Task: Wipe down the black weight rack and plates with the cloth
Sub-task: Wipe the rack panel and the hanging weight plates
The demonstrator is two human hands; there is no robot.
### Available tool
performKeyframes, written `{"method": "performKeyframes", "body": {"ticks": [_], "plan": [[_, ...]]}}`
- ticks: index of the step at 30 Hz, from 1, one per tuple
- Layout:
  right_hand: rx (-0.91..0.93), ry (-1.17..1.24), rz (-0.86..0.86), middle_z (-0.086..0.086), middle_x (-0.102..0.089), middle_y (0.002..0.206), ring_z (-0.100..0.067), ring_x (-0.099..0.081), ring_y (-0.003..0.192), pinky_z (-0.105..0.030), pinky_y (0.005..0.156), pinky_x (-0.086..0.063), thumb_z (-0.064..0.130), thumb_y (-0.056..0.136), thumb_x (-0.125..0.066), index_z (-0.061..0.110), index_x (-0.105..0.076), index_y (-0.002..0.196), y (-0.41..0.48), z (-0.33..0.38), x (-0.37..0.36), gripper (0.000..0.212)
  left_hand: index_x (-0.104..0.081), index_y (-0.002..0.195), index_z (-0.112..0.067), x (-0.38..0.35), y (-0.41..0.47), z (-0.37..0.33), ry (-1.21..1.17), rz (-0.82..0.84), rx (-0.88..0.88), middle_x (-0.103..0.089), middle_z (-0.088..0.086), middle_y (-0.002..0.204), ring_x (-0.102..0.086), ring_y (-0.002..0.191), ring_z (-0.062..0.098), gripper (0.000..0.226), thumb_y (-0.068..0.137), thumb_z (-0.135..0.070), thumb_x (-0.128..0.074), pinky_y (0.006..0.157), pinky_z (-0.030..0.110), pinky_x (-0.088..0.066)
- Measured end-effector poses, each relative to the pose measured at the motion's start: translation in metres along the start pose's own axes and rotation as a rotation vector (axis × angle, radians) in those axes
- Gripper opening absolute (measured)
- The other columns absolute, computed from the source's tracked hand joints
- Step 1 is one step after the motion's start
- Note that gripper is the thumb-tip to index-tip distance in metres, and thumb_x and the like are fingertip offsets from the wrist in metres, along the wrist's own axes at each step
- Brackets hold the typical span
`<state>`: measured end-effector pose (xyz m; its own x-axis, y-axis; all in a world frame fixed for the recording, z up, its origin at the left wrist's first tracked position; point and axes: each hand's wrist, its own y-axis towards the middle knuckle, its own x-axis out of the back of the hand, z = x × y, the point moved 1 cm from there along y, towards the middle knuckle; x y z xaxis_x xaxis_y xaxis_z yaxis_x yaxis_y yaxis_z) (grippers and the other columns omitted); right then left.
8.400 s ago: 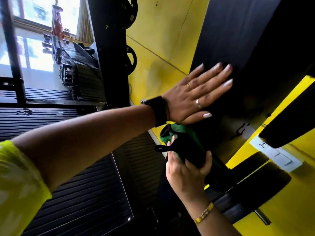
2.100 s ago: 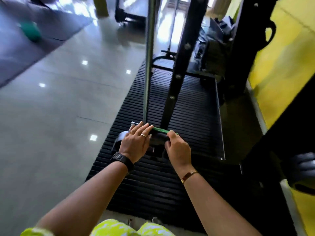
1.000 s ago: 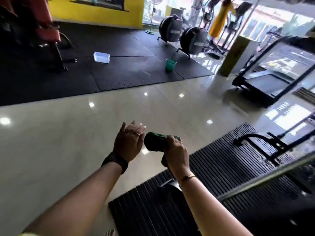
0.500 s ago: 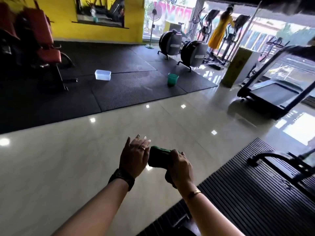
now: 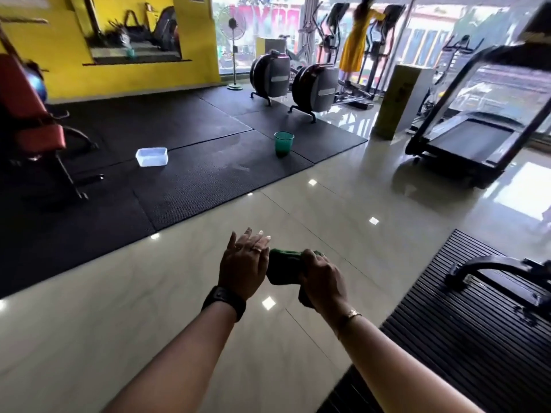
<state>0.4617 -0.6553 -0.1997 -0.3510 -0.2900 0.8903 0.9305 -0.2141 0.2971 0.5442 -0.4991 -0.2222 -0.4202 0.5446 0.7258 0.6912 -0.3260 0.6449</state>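
A dark green cloth [image 5: 283, 268] is bunched up in front of me, above the tiled floor. My right hand [image 5: 323, 278] grips its right end with curled fingers. My left hand [image 5: 243, 266] is held upright beside the cloth's left end, fingers straight and slightly spread, palm against or very near the cloth. The black weight rack and its plates are out of the picture; only a black metal foot [image 5: 489, 271] on a ribbed black mat [image 5: 465, 338] shows at the right.
Shiny beige tiles [image 5: 119, 308] lie below my arms. Black rubber mats [image 5: 190, 162] carry a clear plastic tub [image 5: 152, 157] and a green bucket [image 5: 283, 143]. A treadmill [image 5: 471, 135] stands right, a red bench [image 5: 32, 123] left. A person in yellow [image 5: 356, 40] is far back.
The view has swung away from the rack and mat to the open gym floor. Both hands have stayed together at the cloth, the right one still gripping it.
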Motion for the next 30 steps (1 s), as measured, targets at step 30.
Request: {"method": "performKeyframes", "body": {"ticks": [30], "plan": [[-0.766,-0.152,-0.429,-0.022,-0.067,0.083,-0.040,-0.064,0.079,-0.040,0.065,-0.048,0.006,0.083,-0.059,0.003,-0.063,0.101,0.285,-0.209,-0.002,0.019,-0.072,0.112,-0.011,-0.323,0.326,-0.066,-0.493,0.331,-0.383,-0.067,0.010,0.122,-0.053,0.128,0.032,0.053,0.095,-0.035,-0.028,0.115,0.042,-0.017]]}}
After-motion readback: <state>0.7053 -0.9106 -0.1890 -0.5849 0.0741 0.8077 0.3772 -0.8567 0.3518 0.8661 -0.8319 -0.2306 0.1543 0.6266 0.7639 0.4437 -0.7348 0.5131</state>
